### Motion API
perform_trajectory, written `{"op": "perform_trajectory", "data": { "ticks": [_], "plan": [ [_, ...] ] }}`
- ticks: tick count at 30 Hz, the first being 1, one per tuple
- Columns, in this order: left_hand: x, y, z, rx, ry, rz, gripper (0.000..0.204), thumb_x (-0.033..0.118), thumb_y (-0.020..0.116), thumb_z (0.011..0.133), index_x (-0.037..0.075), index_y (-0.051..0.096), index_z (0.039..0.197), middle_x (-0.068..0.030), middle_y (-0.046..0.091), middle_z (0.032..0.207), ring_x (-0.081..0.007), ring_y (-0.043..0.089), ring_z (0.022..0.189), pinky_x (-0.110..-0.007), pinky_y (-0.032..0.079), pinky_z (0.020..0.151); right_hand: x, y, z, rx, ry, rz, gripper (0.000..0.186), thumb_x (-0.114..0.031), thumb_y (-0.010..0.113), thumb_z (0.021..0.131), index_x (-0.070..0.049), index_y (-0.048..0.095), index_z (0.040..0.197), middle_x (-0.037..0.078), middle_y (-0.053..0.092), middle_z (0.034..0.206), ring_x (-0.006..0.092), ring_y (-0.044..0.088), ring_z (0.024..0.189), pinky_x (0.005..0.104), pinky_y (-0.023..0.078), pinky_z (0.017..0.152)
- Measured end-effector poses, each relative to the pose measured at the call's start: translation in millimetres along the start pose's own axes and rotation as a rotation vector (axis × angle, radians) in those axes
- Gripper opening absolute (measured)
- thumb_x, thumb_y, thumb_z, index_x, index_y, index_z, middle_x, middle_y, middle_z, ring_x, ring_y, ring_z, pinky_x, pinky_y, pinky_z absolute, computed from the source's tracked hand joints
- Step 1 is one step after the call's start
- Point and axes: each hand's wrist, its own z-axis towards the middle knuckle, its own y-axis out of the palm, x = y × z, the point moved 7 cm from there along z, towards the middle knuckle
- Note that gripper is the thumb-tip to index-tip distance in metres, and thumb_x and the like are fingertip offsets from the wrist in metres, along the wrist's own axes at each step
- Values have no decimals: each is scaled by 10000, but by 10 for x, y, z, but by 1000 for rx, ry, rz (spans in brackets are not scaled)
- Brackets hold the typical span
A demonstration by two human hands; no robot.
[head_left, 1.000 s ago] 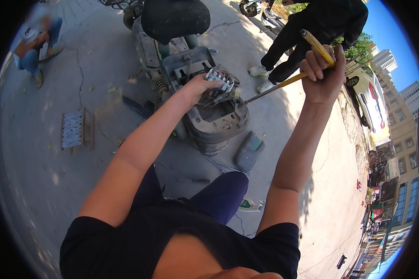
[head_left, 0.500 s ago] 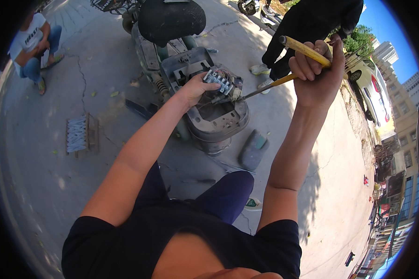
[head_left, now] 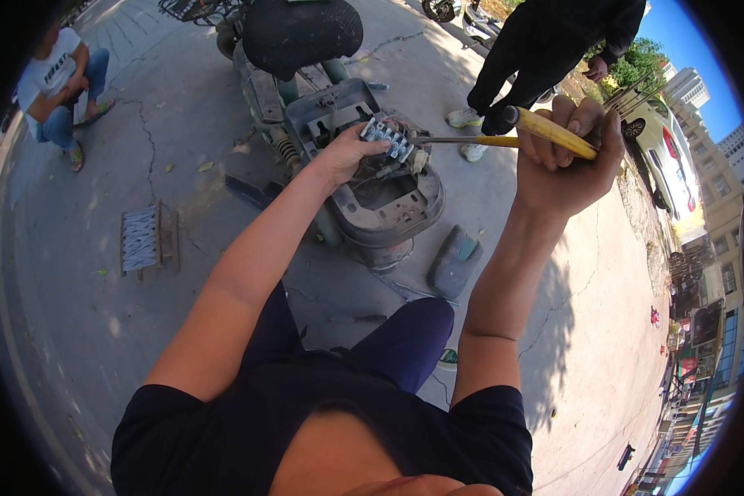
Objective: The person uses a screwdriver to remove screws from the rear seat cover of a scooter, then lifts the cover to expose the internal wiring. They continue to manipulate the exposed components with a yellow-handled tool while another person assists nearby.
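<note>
In my left hand, thumb on top, is a pale terminal block with several metal contacts. It sits above the opened body of a scooter, among loose wires. My right hand is raised to the right, fingers curled round a long screwdriver with a thin metal shaft and yellow grip. Its tip meets or nearly meets the block's right side. A thick yellow handle with a dark end also lies across those fingers; whether it is a separate tool I cannot tell.
The scooter's black seat is tipped up at the far end. A dark cover lies right of the scooter, a slatted rack to the left. One person squats at left; another stands behind my right hand.
My right hand has moved slightly down and right. The screwdriver has swung from a slant to nearly level, its tip rising to the terminal block. My left hand stays almost in place.
</note>
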Motion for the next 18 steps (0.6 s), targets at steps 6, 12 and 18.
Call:
{"op": "perform_trajectory", "data": {
  "ticks": [6, 12, 18],
  "plan": [
    [3, 17, -7, 2, 12, 6, 412, 10, 707, 865, 17, 574, 1255, -67, 667, 1119, -169, 649, 1020, -318, 516, 913, -55, 58, -122, -116, 27, 64, 392, -359, 396, 1024, -99, 489, 747, -41, 354, 512, 50, 255, 379, 227, 254, 411],
    [2, -5, 8, -7, 15, -21, 412, 25, 695, 884, -11, 552, 1268, -78, 660, 1135, -169, 648, 1019, -322, 517, 912, 37, 51, -208, -39, 157, 50, 441, -384, 368, 1025, -88, 466, 714, -7, 332, 515, 60, 220, 401, 224, 214, 410],
    [-8, 6, 2, -20, 33, -1, 412, 46, 688, 902, -11, 542, 1283, -67, 654, 1131, -151, 633, 1018, -308, 507, 920, 6, 19, -109, -77, 11, 118, 406, -341, 372, 1017, -64, 462, 734, 9, 346, 523, 64, 218, 407, 225, 204, 405]
  ]
}}
